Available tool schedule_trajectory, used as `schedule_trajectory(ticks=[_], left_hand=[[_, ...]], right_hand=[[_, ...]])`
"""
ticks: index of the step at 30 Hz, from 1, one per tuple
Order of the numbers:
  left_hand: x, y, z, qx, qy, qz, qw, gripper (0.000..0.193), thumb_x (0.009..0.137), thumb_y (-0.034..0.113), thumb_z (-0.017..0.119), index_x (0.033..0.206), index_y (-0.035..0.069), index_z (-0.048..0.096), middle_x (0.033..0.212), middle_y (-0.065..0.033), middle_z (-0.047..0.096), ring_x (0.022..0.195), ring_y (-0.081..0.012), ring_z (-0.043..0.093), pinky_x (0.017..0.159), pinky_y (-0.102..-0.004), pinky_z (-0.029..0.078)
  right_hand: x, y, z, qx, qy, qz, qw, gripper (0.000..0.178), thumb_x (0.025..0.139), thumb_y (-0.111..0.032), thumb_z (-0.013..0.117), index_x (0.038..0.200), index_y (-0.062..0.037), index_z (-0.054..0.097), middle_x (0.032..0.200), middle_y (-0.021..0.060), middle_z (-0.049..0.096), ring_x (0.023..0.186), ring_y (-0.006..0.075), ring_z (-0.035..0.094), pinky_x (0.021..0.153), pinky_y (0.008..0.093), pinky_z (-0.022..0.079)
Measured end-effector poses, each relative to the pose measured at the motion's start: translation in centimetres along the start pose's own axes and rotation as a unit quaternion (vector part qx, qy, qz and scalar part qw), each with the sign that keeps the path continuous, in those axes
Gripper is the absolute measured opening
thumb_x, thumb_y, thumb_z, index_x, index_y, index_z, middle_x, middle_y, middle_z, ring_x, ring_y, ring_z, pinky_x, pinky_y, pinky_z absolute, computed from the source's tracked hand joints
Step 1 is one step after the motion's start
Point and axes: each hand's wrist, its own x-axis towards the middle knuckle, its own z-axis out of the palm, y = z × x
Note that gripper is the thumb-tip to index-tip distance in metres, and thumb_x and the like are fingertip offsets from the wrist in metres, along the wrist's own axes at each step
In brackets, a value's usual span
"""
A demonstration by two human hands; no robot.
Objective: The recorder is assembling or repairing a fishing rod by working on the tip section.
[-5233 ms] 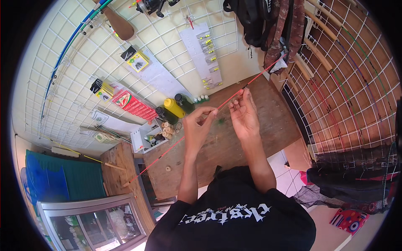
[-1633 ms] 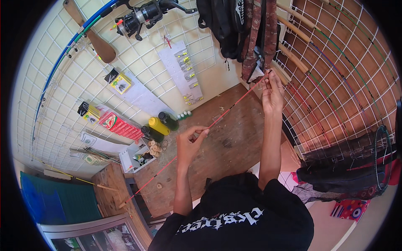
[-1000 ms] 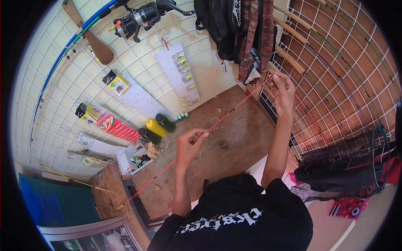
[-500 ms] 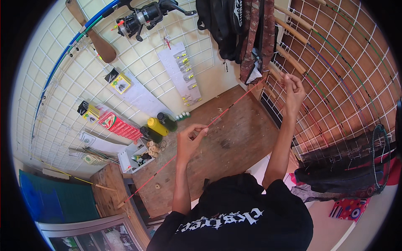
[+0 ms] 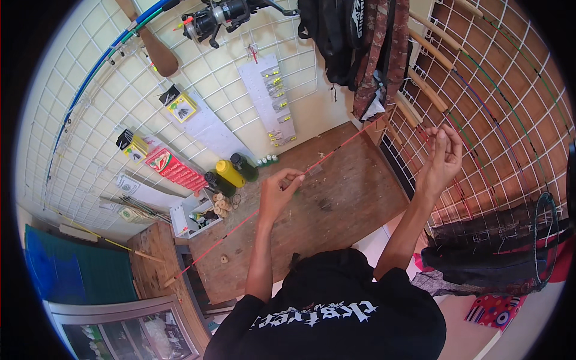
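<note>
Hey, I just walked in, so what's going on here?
A person is handling a thin red rod that slants across the view above a wooden table. The left hand pinches it between thumb and fingers. The right hand is raised off to the side, away from the rod; whether it holds anything fine is too small to tell. A yellow bottle stands at the table's back.

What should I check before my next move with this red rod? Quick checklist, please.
1. Left hand gripping the red rod: ok, it's pinched.
2. Right hand off the rod: ok, it's raised apart from it.
3. Right fingers holding nothing: cannot tell; something very thin might not show.
4. Rod tip apart from the camouflage fabric: cannot tell from this angle.
5. Small ring away from the rod: ok, it's on the bench.
</note>
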Motion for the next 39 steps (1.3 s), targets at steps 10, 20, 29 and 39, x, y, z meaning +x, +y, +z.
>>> schedule_trajectory(ticks=[10,20,29,39], left_hand=[[0.7,-3.1,1.0,0.044,-0.019,0.008,0.999,0.019,0.084,0.019,0.066,0.093,0.003,0.067,0.074,-0.0039,0.066,0.061,-0.0057,0.053,0.054,-0.0225,0.041],[-1.7,-8.0,5.8,-0.021,-0.117,0.031,0.992,0.02,0.081,0.009,0.064,0.099,0.002,0.065,0.087,-0.0154,0.067,0.08,-0.0238,0.066,0.072,-0.0332,0.052],[-4.9,-10.7,6.4,0.025,-0.15,-0.032,0.988,0.027,0.081,0.012,0.064,0.106,0.004,0.061,0.09,-0.0165,0.067,0.085,-0.0316,0.064,0.075,-0.0383,0.049],[-9.7,-13.6,2.9,0.053,-0.031,0.009,0.998,0.027,0.084,0.012,0.061,0.11,0.004,0.059,0.104,-0.0164,0.062,0.094,-0.0322,0.061,0.081,-0.0384,0.047]], right_hand=[[-4.5,-2.0,-0.4,-0.041,-0.163,-0.026,0.985,0.016,0.089,-0.001,0.056,0.104,0.0021,0.056,0.084,0.0139,0.065,0.091,0.0227,0.064,0.09,0.0407,0.049],[-10.8,6.9,-2.6,-0.314,-0.362,0.092,0.873,0.008,0.09,-0.01,0.056,0.091,-0.0021,0.056,0.095,0.0082,0.063,0.078,0.0151,0.057,0.067,0.0259,0.045],[-17.2,12.5,-5.4,-0.327,-0.559,0.237,0.724,0.009,0.086,-0.005,0.056,0.092,0.0012,0.052,0.093,0.0194,0.057,0.08,0.0344,0.056,0.07,0.0424,0.043],[-19.9,17.0,-8.7,-0.37,-0.582,0.196,0.697,0.01,0.085,-0.008,0.059,0.088,0.0004,0.054,0.085,0.015,0.054,0.072,0.0266,0.053,0.068,0.0368,0.043]])
